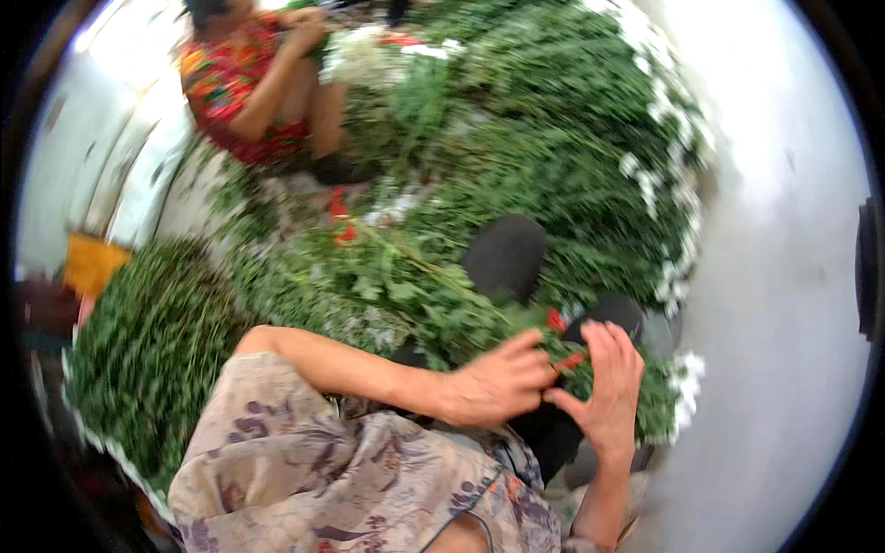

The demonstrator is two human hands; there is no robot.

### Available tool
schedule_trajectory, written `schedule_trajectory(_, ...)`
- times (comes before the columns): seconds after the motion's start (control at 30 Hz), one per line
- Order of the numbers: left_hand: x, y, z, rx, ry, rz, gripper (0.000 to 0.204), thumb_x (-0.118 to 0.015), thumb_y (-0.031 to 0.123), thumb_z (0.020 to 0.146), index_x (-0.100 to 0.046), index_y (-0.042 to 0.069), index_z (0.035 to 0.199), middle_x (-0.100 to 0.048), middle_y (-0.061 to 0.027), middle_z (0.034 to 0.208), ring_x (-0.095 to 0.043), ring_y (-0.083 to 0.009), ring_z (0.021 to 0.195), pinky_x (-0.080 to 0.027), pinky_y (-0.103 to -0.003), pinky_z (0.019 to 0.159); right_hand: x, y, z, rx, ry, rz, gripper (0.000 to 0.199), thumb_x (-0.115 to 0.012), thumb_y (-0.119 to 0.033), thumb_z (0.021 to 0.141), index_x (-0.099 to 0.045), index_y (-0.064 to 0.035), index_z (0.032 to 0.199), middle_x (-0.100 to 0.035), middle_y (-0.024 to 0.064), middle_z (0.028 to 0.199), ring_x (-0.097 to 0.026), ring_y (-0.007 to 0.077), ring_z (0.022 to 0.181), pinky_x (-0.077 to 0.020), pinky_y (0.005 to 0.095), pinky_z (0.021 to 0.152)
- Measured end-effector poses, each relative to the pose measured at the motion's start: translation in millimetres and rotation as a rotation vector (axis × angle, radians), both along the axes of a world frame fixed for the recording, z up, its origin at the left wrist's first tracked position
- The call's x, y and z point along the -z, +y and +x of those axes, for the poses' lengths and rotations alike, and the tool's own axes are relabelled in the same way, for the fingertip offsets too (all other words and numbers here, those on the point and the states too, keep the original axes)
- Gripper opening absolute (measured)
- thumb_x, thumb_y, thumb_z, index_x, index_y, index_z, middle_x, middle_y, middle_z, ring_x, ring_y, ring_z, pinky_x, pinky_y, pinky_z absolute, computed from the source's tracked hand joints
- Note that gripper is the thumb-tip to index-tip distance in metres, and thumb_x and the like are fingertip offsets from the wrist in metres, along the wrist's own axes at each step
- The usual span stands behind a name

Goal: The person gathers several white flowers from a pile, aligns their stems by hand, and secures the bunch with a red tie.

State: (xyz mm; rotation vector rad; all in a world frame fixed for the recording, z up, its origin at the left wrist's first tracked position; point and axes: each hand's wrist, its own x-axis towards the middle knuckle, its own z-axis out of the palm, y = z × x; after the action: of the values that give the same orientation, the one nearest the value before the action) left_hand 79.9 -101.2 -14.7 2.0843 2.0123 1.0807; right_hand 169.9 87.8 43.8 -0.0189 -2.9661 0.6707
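My left hand (pixel 498 382) is closed, fingers curled, at one end of a short red strip (pixel 570 361). The strip stretches over a bundle of leafy green stems (pixel 645 396) with white flowers (pixel 687 392) at its right end. My right hand (pixel 607 382) stands beside the strip's other end, its fingers stretched up and the thumb apart. Whether its fingers touch the strip is hard to tell. The hands are slightly blurred, and the left one hides part of the stems. Another red piece (pixel 556 320) lies just above the strip.
Large heaps of cut stems (pixel 553 120) spread ahead, white blooms (pixel 678 184) toward the pale wall (pixel 784 276). Another leafy heap (pixel 152 341) lies at left. A person in a red patterned top (pixel 230 92) sits at the far left near white flowers (pixel 355 55). Dark rounded shapes (pixel 505 258) stand before me.
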Motion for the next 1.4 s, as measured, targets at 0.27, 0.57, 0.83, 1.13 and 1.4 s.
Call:
schedule_trajectory(0.27, -2, 23, 38, -0.023, -0.184, 0.377, 0.029, -0.063, 0.022, 0.061, -0.052, 0.001, 0.076, -0.049, -0.0209, 0.095, -0.048, -0.0395, 0.105, -0.027, -0.060, 0.107, 25, 39, -23, -0.087, -0.113, 0.129, 0.052, -0.079, -0.013, 0.058, -0.062, -0.0061, 0.107, -0.060, 0.0074, 0.092, -0.056, 0.0273, 0.091, -0.0357, 0.0428, 0.087)
schedule_trajectory(0.57, -40, 66, -32, -0.802, 0.268, 0.356, 0.046, -0.052, 0.018, 0.084, -0.048, 0.009, 0.129, -0.056, -0.0135, 0.103, -0.057, -0.0260, 0.094, -0.040, -0.045, 0.087, -7, 25, -69, -0.167, 0.299, 0.310, 0.030, -0.061, -0.023, 0.078, -0.061, -0.0018, 0.099, -0.060, 0.0111, 0.091, -0.055, 0.0323, 0.095, -0.0351, 0.0455, 0.087)
schedule_trajectory(0.83, -47, 10, -81, -0.880, 0.349, 0.335, 0.056, -0.049, 0.017, 0.087, -0.041, 0.017, 0.141, -0.050, -0.0002, 0.080, -0.052, -0.0167, 0.073, -0.039, -0.033, 0.064, -15, -45, -112, -0.253, 0.672, 0.507, 0.036, -0.058, -0.024, 0.090, -0.058, 0.0031, 0.114, -0.058, 0.0139, 0.121, -0.050, 0.0344, 0.118, -0.0302, 0.0553, 0.105)
schedule_trajectory(1.13, -38, 18, -54, -0.790, 0.117, 0.097, 0.064, -0.052, 0.018, 0.085, -0.032, 0.007, 0.145, -0.051, -0.0050, 0.082, -0.054, -0.0208, 0.073, -0.043, -0.034, 0.061, 4, -29, -92, -0.207, 0.603, 0.533, 0.034, -0.067, -0.012, 0.075, -0.056, -0.0062, 0.107, -0.056, 0.0080, 0.103, -0.052, 0.0264, 0.107, -0.0295, 0.0509, 0.101)
schedule_trajectory(1.4, -54, -118, -92, -0.520, 0.212, -0.446, 0.030, -0.068, 0.026, 0.078, -0.059, 0.012, 0.102, -0.057, -0.0064, 0.097, -0.053, -0.0223, 0.099, -0.038, -0.043, 0.088, 10, 26, -4, -0.087, 0.343, 0.571, 0.047, -0.068, -0.009, 0.062, -0.058, -0.0061, 0.108, -0.052, 0.0071, 0.098, -0.051, 0.0278, 0.100, -0.0290, 0.0557, 0.102)
